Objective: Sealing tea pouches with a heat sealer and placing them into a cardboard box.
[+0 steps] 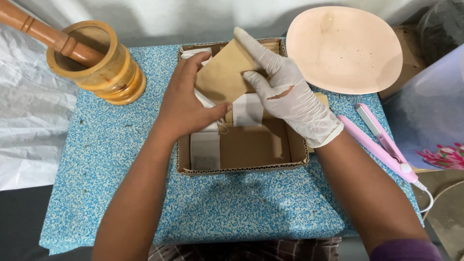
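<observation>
Left hand (186, 104): I see it bare, curled around white packets (205, 99) inside the cardboard box (241, 166).
Right hand (285, 89): gloved, pinching a brown envelope (222, 72) above that box.

Table: I see a blue speckled cover (111, 159) on it.
Left: a crinkly white sheet (26, 121).
Back: a pale wall (169, 19).
Floor: grey, bottom right (447, 212).

Box front (251, 145) open — mortar (104, 65), plate (345, 48), perhaps a pink iron (382, 140) flank it.
</observation>
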